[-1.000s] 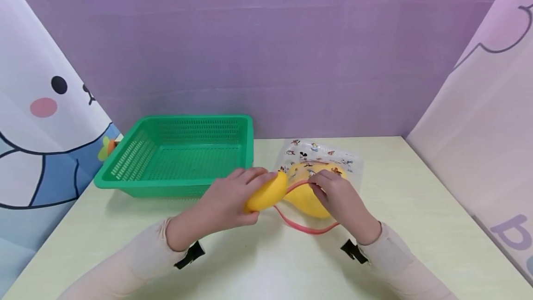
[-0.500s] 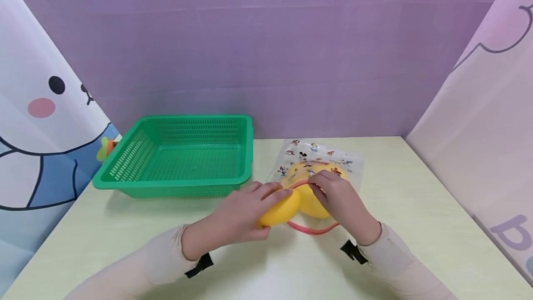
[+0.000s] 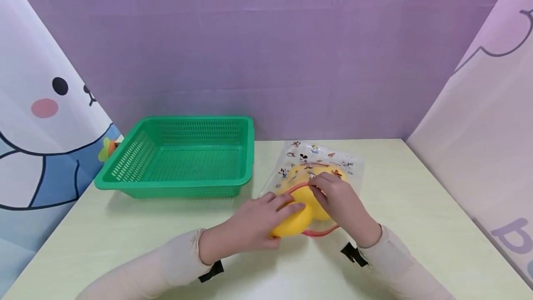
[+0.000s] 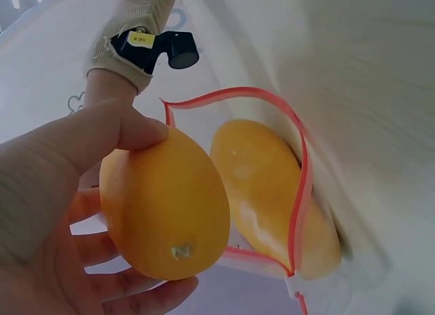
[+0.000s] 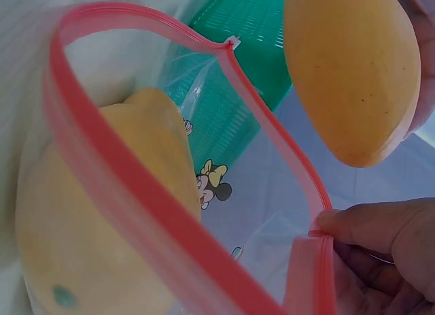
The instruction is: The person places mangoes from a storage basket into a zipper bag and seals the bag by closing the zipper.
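Note:
A yellow mango-like fruit (image 3: pixel 293 221) is gripped by my left hand (image 3: pixel 250 226) just in front of the mouth of a clear printed bag (image 3: pixel 301 152). In the left wrist view the fruit (image 4: pixel 166 206) rests between thumb and fingers. My right hand (image 3: pixel 343 200) pinches the bag's red zip edge (image 5: pixel 316 186) between thumb and fingers, and the mouth stands apart in a loop. Inside the bag lies more yellow fruit (image 4: pixel 258 192), seen through the opening. The left hand and its fruit cover part of the bag's near edge in the head view.
A green perforated basket (image 3: pixel 195 183) stands at the back left of the pale table (image 3: pixel 416 207), left of the bag. A purple backdrop rises behind the table, with printed cloth at both sides. A small orange and green item (image 3: pixel 107 148) shows beside the basket.
My left hand has moved right and nearer to me with the fruit, now over the near left part of the bag's mouth. The right hand keeps its pinch almost in place.

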A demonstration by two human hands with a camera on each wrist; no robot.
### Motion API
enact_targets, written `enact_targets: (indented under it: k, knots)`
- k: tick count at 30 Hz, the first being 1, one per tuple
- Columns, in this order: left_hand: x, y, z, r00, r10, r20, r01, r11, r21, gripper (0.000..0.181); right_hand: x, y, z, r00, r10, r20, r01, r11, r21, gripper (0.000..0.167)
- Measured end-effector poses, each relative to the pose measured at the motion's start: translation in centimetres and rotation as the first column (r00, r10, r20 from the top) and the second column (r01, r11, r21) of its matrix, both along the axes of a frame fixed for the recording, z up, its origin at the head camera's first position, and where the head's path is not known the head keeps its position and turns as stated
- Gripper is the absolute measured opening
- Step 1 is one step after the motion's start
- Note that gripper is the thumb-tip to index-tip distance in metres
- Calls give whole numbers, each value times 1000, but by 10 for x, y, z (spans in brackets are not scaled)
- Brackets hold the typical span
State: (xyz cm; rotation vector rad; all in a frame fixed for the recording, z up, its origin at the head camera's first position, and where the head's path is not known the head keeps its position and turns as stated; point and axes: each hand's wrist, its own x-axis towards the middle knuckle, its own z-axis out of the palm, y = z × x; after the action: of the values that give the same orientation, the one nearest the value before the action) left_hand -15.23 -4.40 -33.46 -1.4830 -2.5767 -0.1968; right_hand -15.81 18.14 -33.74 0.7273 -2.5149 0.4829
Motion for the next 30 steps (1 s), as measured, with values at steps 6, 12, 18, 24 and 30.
enact_targets:
  k: [6, 12, 18, 24, 30]
  knots:
    - [1, 9, -6, 1000, 0, -17, -1, 999, -39, 71, 0, 0, 1, 1000, -1, 11, 1, 1000, -1, 21]
    - [2, 18, -10, 990, -35, -135, 19, 992, -122, 74, 1, -1, 1, 1000, -9, 21, 9, 1000, 2, 21]
    - [5, 28, -15, 974, -75, -215, 40, 986, -159, 69, 2, -1, 1, 999, -15, 29, 15, 1000, 3, 20]
    - [5, 36, -23, 950, -92, -299, 51, 988, -142, 67, 2, -2, 1, 999, -24, 37, 24, 1000, 3, 19]
    - [5, 42, -30, 940, -94, -327, 54, 990, -128, 64, 3, -2, 0, 999, -27, 47, 27, 1000, -2, 18]
